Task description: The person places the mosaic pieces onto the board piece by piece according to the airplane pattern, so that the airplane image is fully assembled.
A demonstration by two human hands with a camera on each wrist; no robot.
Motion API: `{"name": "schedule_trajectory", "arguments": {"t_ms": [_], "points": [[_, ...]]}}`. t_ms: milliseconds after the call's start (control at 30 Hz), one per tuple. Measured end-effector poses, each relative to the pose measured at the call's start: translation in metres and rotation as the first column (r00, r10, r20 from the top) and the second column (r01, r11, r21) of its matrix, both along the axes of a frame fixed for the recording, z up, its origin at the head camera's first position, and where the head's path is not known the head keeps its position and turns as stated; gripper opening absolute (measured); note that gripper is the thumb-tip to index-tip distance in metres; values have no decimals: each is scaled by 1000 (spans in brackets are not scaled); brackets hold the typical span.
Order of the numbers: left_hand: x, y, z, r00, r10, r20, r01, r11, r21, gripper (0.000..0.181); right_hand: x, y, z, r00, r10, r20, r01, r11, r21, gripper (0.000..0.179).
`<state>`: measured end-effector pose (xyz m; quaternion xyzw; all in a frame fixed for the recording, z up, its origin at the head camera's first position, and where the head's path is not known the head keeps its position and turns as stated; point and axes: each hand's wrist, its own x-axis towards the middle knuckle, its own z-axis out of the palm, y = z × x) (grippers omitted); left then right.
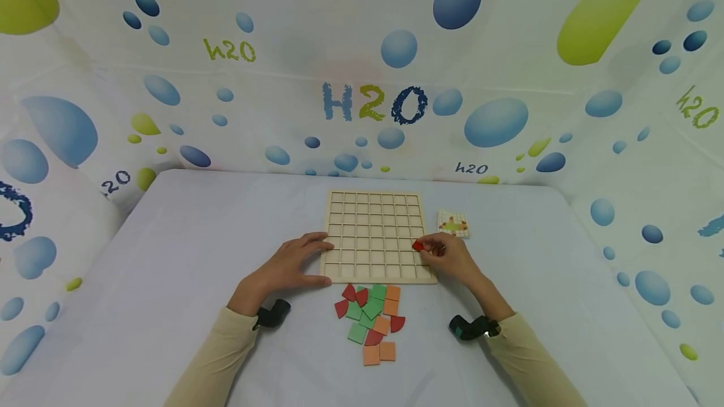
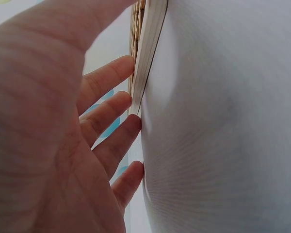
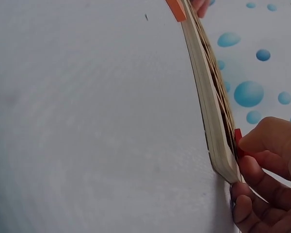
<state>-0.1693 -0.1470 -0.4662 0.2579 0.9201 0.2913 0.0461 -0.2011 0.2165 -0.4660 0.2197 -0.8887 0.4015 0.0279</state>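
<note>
A pale wooden grid board (image 1: 376, 231) with square cells lies flat on the table. My right hand (image 1: 449, 259) pinches a red quarter-circle tile (image 1: 418, 245) between thumb and fingertips, over the board's right side; in the right wrist view the red tile (image 3: 239, 141) stands tilted at the board's edge. With fingers spread and fairly straight, my left hand (image 1: 294, 261) touches the left edge of the board. The left wrist view shows those fingertips along the board's side (image 2: 148, 53). In front of the board lie several loose tiles: green squares (image 1: 357, 332), orange squares (image 1: 371, 355) and red quarter-circles (image 1: 398, 323).
A small pattern card (image 1: 453, 223) with a printed grid picture lies right of the board, just beyond my right hand. The table wears a white cloth (image 1: 215, 225). Behind it hangs a white curtain (image 1: 294, 36) with blue and green drops.
</note>
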Motion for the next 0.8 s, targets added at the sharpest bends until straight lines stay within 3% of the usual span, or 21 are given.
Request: {"name": "schedule_trajectory", "arguments": {"t_ms": [267, 567, 800], "points": [[0, 1, 1, 1000, -2, -2, 2, 1000, 3, 66, 0, 1, 3, 999, -29, 25, 28, 1000, 13, 17], [1, 0, 2, 1000, -9, -2, 9, 1000, 14, 65, -3, 1, 0, 996, 83, -35, -84, 996, -34, 14], [0, 0, 1, 1000, -10, 7, 10, 1000, 3, 65, -5, 1, 1, 994, 108, -25, -108, 994, -18, 13]]}}
